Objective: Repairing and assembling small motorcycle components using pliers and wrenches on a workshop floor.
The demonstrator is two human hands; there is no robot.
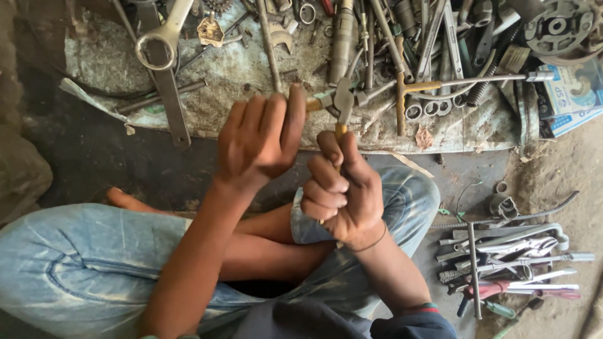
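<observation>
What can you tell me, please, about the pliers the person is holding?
The pliers stand upright in front of the person, dull grey metal head uppermost, pivot showing. The right hand is fisted round the handles, hiding most of them; only a yellowish strip shows above the fist. The jaws point left onto a small piece held at the left hand's fingertips, too hidden to identify.

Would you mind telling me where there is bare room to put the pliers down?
Bare cloth lies left of the big ring spanner, and dark floor between the cloth's edge and the left knee. The cloth's right half is crowded with spanners; the tool pile fills the floor on the right.
</observation>
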